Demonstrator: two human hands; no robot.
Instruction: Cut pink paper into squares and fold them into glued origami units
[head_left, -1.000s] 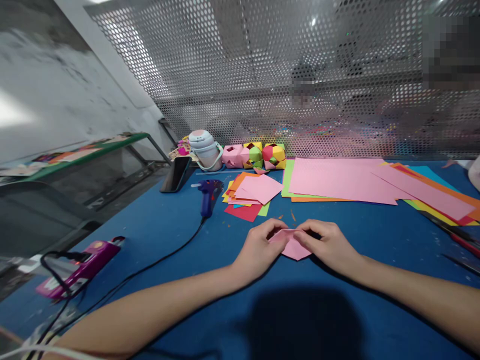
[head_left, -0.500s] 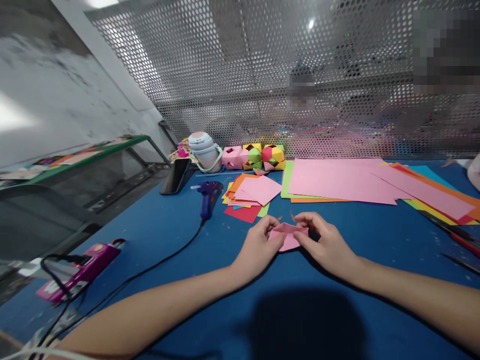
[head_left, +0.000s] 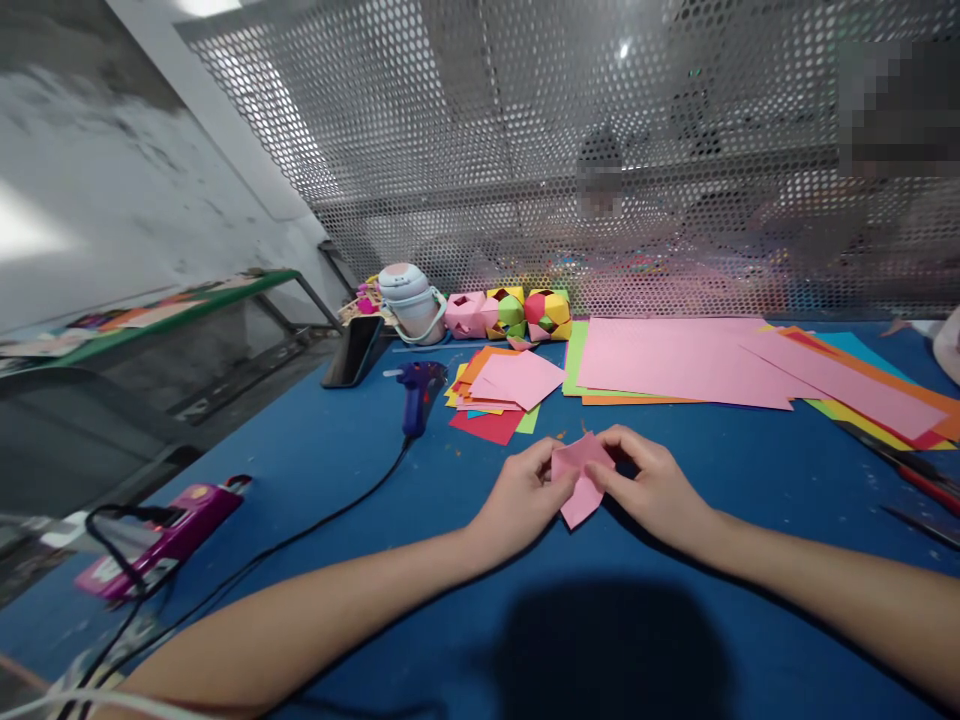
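Observation:
A small folded pink paper (head_left: 580,478) sits between my two hands, just above the blue table (head_left: 337,470). My left hand (head_left: 517,495) pinches its left edge with curled fingers. My right hand (head_left: 651,485) grips its right side, thumb on top. A pile of small coloured paper squares (head_left: 501,390), topped by a pink one, lies just beyond my hands. Large pink and coloured sheets (head_left: 697,362) spread out to the right of that pile.
A blue glue gun (head_left: 416,390) with a black cord lies left of the squares. Folded paper balls (head_left: 529,312), a white jar (head_left: 409,300) and a phone (head_left: 352,350) stand at the back by the perforated metal screen (head_left: 525,150). A magenta device (head_left: 161,540) lies at left; tools (head_left: 911,475) at right.
The pink paper has been turned and lifted in my fingers; its upper flap now stands up and its lower point faces me. My hands stayed in place.

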